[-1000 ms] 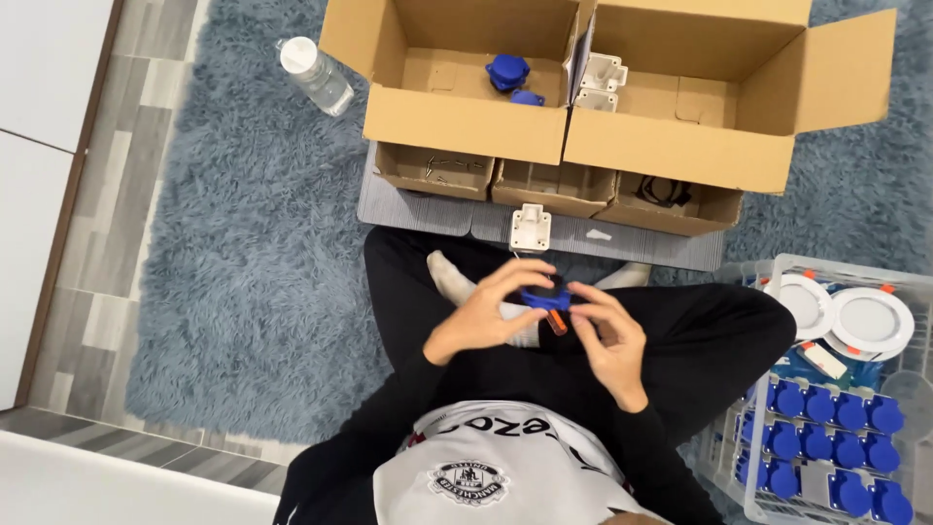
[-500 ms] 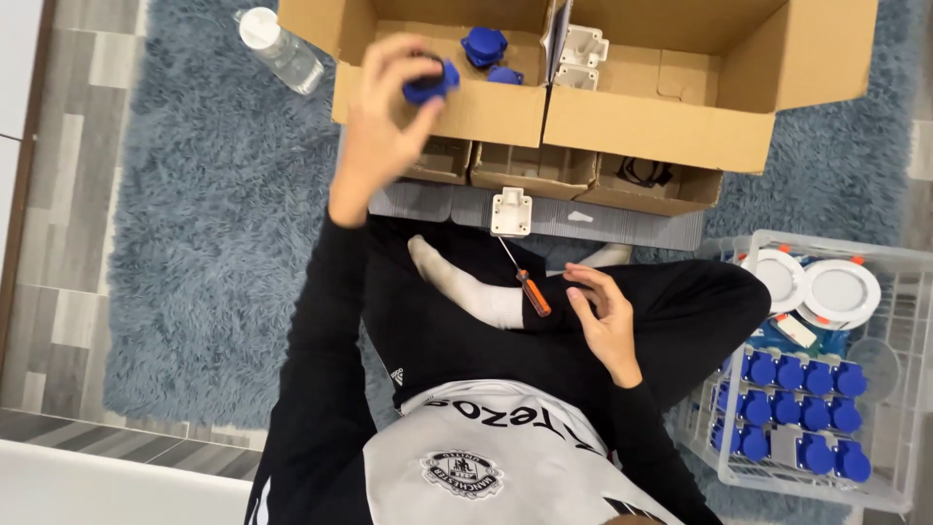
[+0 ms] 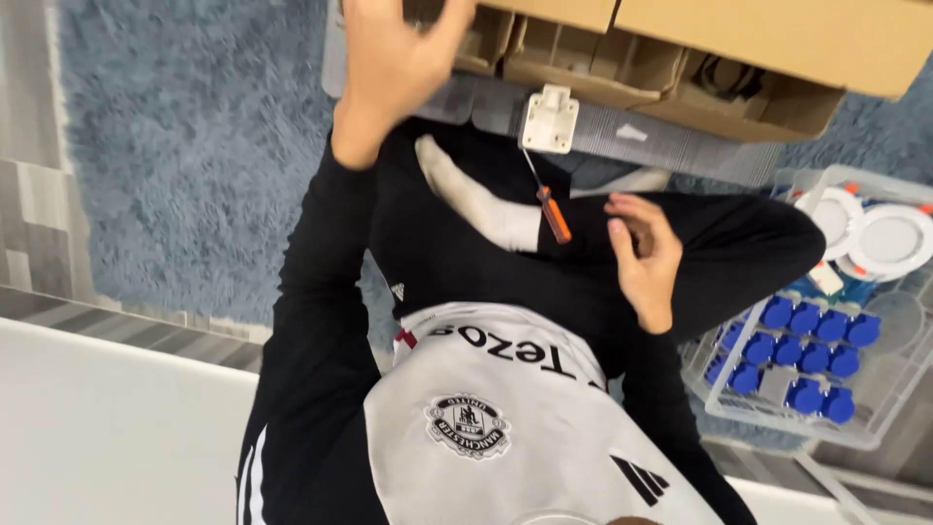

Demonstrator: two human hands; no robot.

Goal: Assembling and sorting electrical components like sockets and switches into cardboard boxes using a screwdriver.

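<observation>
Blue shag rug (image 3: 185, 165) fills the upper left of the frame. Left hand (image 3: 394, 49) at top centre-left, fingers spread, empty, by the cardboard box (image 3: 777, 39) edge. Screwdriver (image 3: 544, 199) lies on the lap at centre: orange handle lower right, thin shaft running up-left, tip toward a white socket piece (image 3: 550, 119). Right hand (image 3: 641, 258) just right of the handle, fingers loosely curled, not gripping. Clear bin (image 3: 826, 433) of blue caps (image 3: 802, 335) at right.

Orange-handled screwdriver (image 3: 554, 216), blue rug (image 3: 194, 165)
</observation>
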